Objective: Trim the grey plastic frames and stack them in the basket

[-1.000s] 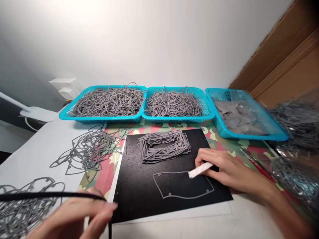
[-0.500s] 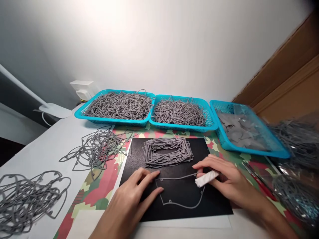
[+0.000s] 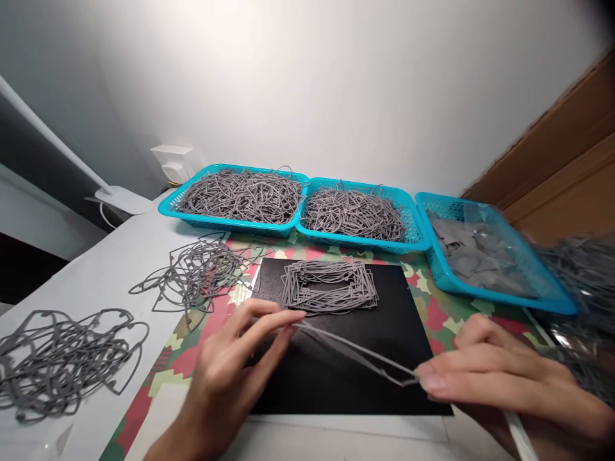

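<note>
A thin grey rubber gasket [image 3: 355, 352] is stretched between my two hands, lifted above a black mat [image 3: 336, 394]. My left hand [image 3: 240, 365] is closed, pinching its left end between thumb and fingertips. My right hand [image 3: 509, 378], also closed, grips the other end and is nearer to the camera. A white stick-like thing [image 3: 521, 438] pokes out below the right hand; most of it is hidden by the palm. Just behind the gasket, a neat stack of similar gaskets [image 3: 331, 306] lies on the far part of the mat.
Loose gaskets lie in two tangled piles, one nearer [image 3: 67, 365] and one farther [image 3: 202, 275], on the left. Along the wall stand blue baskets, a left one [image 3: 230, 225] and a middle one [image 3: 360, 243] heaped with gaskets. A right basket [image 3: 500, 298] holds plastic-bagged pieces.
The gasket that lay flat on the mat is now raised and pulled taut between both hands. My right hand has moved right and nearer to the camera. The view has shifted slightly.
</note>
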The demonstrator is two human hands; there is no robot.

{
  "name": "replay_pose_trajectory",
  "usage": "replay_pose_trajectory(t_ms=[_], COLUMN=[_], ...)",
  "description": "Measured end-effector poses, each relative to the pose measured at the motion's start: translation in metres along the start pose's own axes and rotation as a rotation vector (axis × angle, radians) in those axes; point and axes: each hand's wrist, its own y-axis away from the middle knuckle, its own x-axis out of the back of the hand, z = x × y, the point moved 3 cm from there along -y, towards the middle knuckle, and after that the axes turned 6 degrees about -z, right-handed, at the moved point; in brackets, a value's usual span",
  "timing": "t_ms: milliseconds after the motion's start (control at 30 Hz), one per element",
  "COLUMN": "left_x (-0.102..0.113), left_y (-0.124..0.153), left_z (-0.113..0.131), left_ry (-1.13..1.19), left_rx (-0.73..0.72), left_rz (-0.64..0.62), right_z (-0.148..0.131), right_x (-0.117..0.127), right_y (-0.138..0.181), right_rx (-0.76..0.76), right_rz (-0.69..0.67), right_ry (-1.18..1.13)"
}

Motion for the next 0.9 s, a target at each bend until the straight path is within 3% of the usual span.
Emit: replay_pose_trajectory(t_ms=[67,200,267,367,533,733,900], left_x=[0.015,0.023,0.021,0.018,-0.001,-0.029,-0.041], left_y=[0.006,0.028,0.037,0.040,0.028,0.029,0.040], left_z=[0.000,-0.006,-0.011,-0.018,-0.021,-0.021,-0.031], left_ry=[-0.083,-0.100,-0.086,-0.019,0.101,0.035,0.015], left_rx=[-0.053,-0.089,-0.056,0.019,0.143,0.144,0.261], left_rz=[0.020,-0.236,-0.323,-0.353,-0.485,-0.593,-0.560], right_z=[0.001,0.006,0.014,0.028,0.034,0.027,0.023], right_x=[0.001,-0.011,-0.017,-0.021,-0.034,-0.047,-0.044], right_y=[0.005,0.012,0.015,0.020,0.021,0.020,0.018], right_rx=[-0.037,-0.127,-0.248,-0.460,-0.672,-0.680,-0.669], right_rz=[-0.082,-0.351,-0.361,-0.375,-0.664,-0.845,-0.784], right_ry=[-0.008,-0.070,0.007,0.136,0.082,-0.035,-0.088])
